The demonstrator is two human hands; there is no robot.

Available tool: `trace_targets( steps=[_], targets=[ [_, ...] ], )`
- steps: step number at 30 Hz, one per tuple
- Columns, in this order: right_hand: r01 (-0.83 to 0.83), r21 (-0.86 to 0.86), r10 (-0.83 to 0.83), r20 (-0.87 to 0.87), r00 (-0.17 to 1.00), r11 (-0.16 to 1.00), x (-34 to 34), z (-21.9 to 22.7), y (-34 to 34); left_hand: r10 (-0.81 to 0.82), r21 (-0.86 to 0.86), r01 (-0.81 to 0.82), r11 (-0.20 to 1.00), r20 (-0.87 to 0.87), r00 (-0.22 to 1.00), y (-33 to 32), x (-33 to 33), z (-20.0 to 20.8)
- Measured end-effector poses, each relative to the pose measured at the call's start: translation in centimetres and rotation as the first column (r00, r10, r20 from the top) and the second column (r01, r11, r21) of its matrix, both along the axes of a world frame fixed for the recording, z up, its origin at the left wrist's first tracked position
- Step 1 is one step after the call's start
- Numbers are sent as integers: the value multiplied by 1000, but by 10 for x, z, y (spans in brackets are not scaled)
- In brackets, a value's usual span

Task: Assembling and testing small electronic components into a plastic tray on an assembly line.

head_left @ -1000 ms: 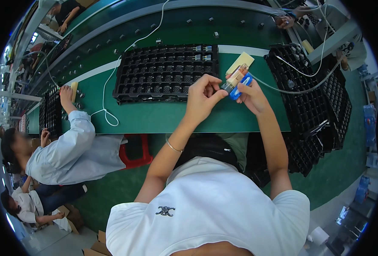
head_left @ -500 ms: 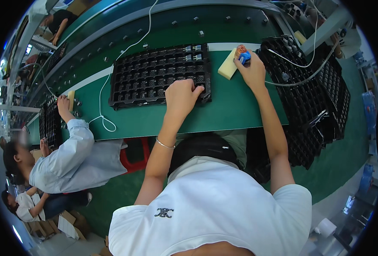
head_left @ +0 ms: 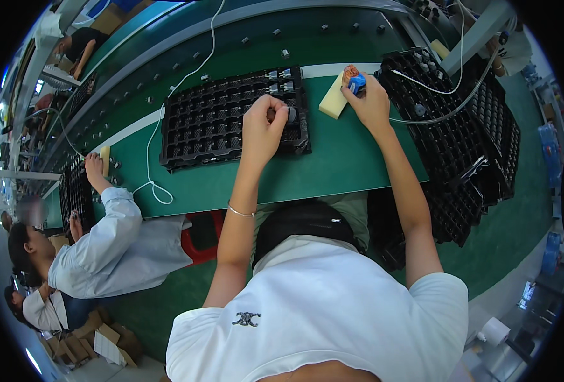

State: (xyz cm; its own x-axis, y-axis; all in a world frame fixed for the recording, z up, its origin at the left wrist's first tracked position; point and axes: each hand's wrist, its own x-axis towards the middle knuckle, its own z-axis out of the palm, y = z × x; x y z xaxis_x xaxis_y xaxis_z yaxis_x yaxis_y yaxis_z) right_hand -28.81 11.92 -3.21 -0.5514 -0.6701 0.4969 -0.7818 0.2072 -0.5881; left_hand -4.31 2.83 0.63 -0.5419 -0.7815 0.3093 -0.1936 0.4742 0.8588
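My left hand [head_left: 263, 130] is over the right part of a black compartment tray [head_left: 199, 121], fingers closed in a pinch. A small dark grey part [head_left: 291, 114] shows at its fingertips. Several small metallic parts [head_left: 286, 86] sit in the tray's far right compartments. To the right, my right hand [head_left: 372, 105] is closed around a small blue and orange object [head_left: 356, 81] whose kind I cannot make out. Beside that hand a pale yellow block [head_left: 333, 100] lies on the green table [head_left: 333, 162].
More black trays [head_left: 428, 114] are stacked at the right, a white cable [head_left: 431, 90] across them. Another cable [head_left: 149, 143] loops left of my tray. Beyond it runs a green conveyor [head_left: 250, 54] with small parts. A co-worker [head_left: 104, 235] sits at the left.
My left hand has lifted slightly off the tray, and a dark grey part now shows at its fingertips. The right hand keeps its blue and orange object. The whole view has shifted a little.
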Motion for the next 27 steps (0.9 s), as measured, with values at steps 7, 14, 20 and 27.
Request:
trace_targets(
  steps=[7, 14, 20, 27],
  targets=[
    [-18, 76, 13, 67, 998, 997, 5, 6, 4, -99, 414, 263, 872, -377, 921, -12, -13, -16],
    [-30, 107, 25, 51, 998, 994, 6, 10, 3, -72, 447, 250, 859, -380, 922, -16, -11, -20],
    [-15, 113, 6, 74, 997, 993, 6, 10, 2, -79, 438, 253, 862, -378, 923, -14, -12, -18],
    [-4, 97, -3, 75, 997, 995, 8, 10, 2, -75, 414, 241, 878, -377, 923, -14, -12, -18]
  ],
)
